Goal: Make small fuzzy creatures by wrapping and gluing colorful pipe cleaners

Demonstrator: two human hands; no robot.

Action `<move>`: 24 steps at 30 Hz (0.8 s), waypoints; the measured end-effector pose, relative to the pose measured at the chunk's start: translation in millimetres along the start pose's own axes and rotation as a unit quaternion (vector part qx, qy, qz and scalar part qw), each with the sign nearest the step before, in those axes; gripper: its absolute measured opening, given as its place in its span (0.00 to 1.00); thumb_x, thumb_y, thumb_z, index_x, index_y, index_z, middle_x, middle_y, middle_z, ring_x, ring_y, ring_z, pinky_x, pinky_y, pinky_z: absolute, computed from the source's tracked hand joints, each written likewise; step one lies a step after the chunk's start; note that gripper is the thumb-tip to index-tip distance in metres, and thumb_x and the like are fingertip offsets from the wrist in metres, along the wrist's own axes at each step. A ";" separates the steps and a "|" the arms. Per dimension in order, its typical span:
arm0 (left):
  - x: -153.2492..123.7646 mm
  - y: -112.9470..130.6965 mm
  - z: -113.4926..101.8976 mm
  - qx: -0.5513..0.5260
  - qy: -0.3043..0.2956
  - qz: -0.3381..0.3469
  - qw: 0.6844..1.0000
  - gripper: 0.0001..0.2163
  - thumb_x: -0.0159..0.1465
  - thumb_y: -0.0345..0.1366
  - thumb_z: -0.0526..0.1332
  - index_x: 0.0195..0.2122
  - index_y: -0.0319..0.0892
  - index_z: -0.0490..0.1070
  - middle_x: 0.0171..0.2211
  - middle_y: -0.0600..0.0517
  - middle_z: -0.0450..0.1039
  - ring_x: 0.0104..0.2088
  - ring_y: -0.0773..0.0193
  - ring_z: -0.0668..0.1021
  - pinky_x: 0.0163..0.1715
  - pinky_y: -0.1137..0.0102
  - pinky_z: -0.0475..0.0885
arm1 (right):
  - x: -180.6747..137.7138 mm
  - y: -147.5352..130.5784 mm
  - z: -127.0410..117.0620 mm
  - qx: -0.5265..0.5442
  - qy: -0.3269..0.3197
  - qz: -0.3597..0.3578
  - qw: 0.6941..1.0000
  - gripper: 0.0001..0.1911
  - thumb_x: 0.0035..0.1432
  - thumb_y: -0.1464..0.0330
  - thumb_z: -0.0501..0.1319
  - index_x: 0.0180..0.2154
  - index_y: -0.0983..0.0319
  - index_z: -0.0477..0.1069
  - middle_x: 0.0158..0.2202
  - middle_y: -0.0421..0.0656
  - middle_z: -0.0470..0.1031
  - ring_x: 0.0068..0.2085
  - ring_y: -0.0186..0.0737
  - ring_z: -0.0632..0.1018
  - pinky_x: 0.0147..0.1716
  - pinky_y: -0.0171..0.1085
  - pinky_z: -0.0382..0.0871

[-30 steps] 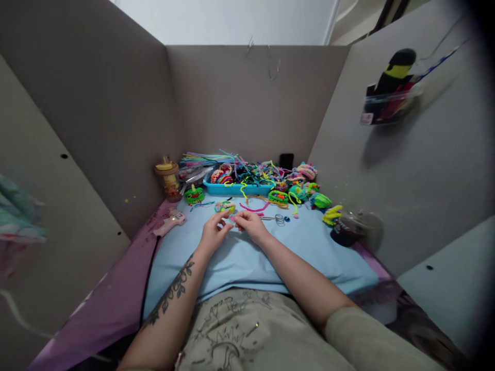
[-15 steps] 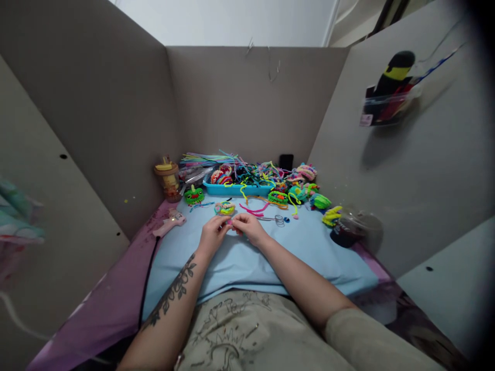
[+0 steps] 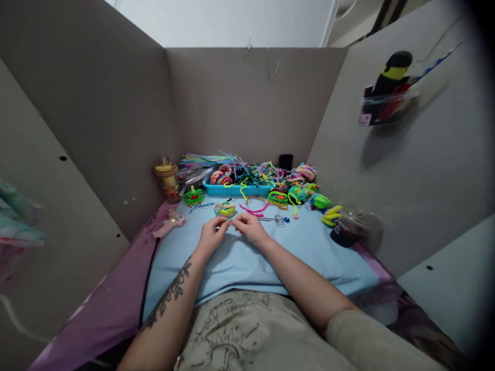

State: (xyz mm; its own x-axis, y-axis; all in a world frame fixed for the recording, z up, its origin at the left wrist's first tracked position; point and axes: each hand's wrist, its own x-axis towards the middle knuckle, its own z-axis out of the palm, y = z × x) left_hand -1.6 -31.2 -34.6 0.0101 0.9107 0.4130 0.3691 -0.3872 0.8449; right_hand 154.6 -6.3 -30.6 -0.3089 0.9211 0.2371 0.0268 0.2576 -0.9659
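Note:
Over the light blue cloth [image 3: 247, 257], my left hand [image 3: 212, 233] and my right hand [image 3: 248, 228] meet fingertip to fingertip. Both are closed in a pinch around a small pink piece [image 3: 231, 222], which looks like pipe cleaner; fingers cover most of it. Just beyond them lies a fuzzy yellow and pastel pipe cleaner figure [image 3: 225, 209]. Pink pipe cleaner strips [image 3: 253, 211] rest past my right hand. Beside that hand is a pair of scissors [image 3: 277, 220], with a small blue round thing [image 3: 286, 220] to its right.
A blue tray [image 3: 240, 190] heaped with pipe cleaners stands at the back, with a green figure [image 3: 194, 196] near its left end. A pink glue gun [image 3: 170, 224] and a cup [image 3: 168, 180] are on the left; a dark cup [image 3: 346, 232] is on the right. Grey panels surround the table.
My fingertips have shifted slightly, and less of the pink piece shows between them. The things on the table have stayed where they were.

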 end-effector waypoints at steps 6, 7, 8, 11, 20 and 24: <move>0.6 4.4 -5.0 -0.082 -0.066 -0.084 0.991 0.13 0.56 0.45 0.60 0.27 0.38 0.71 0.19 0.56 0.67 0.17 0.72 0.65 0.18 0.76 0.59 | -1.7 0.4 1.2 0.008 -0.019 0.005 1.000 0.13 0.49 0.60 0.61 0.25 0.63 0.68 0.19 0.35 0.67 0.18 0.28 0.63 0.18 0.30 0.54; 0.4 5.1 -5.4 -0.090 -0.068 -0.088 0.990 0.14 0.55 0.45 0.60 0.26 0.38 0.71 0.18 0.56 0.67 0.17 0.72 0.64 0.18 0.76 0.59 | -1.7 1.6 1.4 0.013 -0.019 0.005 1.000 0.12 0.50 0.60 0.61 0.25 0.63 0.68 0.19 0.35 0.67 0.18 0.28 0.63 0.18 0.30 0.54; 0.3 5.7 -5.6 -0.095 -0.067 -0.090 0.989 0.13 0.55 0.45 0.61 0.25 0.38 0.71 0.18 0.56 0.66 0.17 0.73 0.64 0.18 0.76 0.58 | -1.5 2.8 1.4 0.019 -0.019 0.004 1.000 0.12 0.50 0.60 0.61 0.25 0.63 0.68 0.19 0.35 0.67 0.18 0.28 0.62 0.17 0.30 0.54; 0.1 6.6 -5.4 -0.090 -0.064 -0.089 0.990 0.13 0.54 0.44 0.61 0.24 0.37 0.71 0.17 0.56 0.66 0.17 0.72 0.63 0.18 0.76 0.57 | -0.7 5.8 1.2 0.033 -0.023 0.001 0.999 0.13 0.50 0.60 0.61 0.25 0.63 0.68 0.19 0.36 0.68 0.18 0.27 0.62 0.17 0.30 0.54; -0.3 7.5 -1.5 -0.024 -0.040 -0.054 0.997 0.13 0.55 0.43 0.59 0.22 0.37 0.72 0.16 0.55 0.67 0.18 0.70 0.65 0.20 0.75 0.58 | 0.3 5.7 3.9 0.004 0.018 0.003 1.000 0.15 0.49 0.58 0.62 0.23 0.63 0.67 0.17 0.36 0.67 0.18 0.28 0.61 0.18 0.30 0.54; 0.2 10.9 -0.8 -0.019 -0.013 -0.063 0.998 0.14 0.56 0.43 0.58 0.22 0.38 0.70 0.15 0.57 0.64 0.18 0.70 0.65 0.20 0.75 0.58 | 0.8 5.0 4.8 0.022 0.017 -0.001 1.000 0.16 0.50 0.57 0.62 0.23 0.63 0.67 0.17 0.36 0.66 0.17 0.28 0.61 0.17 0.30 0.53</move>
State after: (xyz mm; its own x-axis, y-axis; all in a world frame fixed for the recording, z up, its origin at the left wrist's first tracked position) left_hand 1.6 -35.4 -25.1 -0.0092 0.9556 0.2946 0.3331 -0.2749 0.9019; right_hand 149.9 -5.8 -35.7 -0.2773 0.9301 0.2408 -0.0163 0.2460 -0.9691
